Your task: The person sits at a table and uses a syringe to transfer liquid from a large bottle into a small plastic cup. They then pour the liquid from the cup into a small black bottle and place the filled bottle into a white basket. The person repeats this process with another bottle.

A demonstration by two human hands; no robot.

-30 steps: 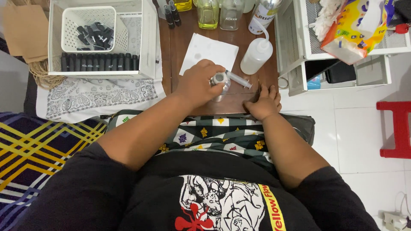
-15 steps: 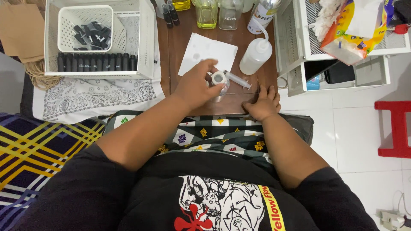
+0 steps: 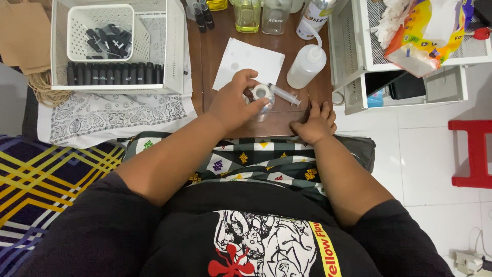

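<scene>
— Two hands over one brown wooden table (image 3: pixel 225 36); start with the big things around it.

— Left of the table stands a white wire rack (image 3: pixel 171 46). It holds a white perforated basket (image 3: pixel 102 18) with loose black caps, and a row of small dark bottles (image 3: pixel 115 74) stands in front of that basket. A patterned white cloth (image 3: pixel 113 115) lies under the rack. Right of the table is a white mesh shelf (image 3: pixel 359 61) with a yellow packet (image 3: pixel 425 36) on top.

— And on the table itself?

— A white paper sheet (image 3: pixel 248 61) near its middle, a white squeeze bottle (image 3: pixel 306 66) just right of that sheet, and glass bottles of yellowish liquid (image 3: pixel 247 15) at the far edge.

— The hands?

— The left hand (image 3: pixel 233 102) is closed around a small clear glass bottle (image 3: pixel 262 97) above the table's near edge, fingers wrapped round its body, the round top showing. A syringe (image 3: pixel 284 95) lies slanting just right of the bottle's top; whether its tip sits in the mouth, I can't tell.

— The other?

— The right hand (image 3: pixel 315 123) rests on the table's near right corner, fingers loosely spread, holding nothing, a little apart from the bottle.
</scene>
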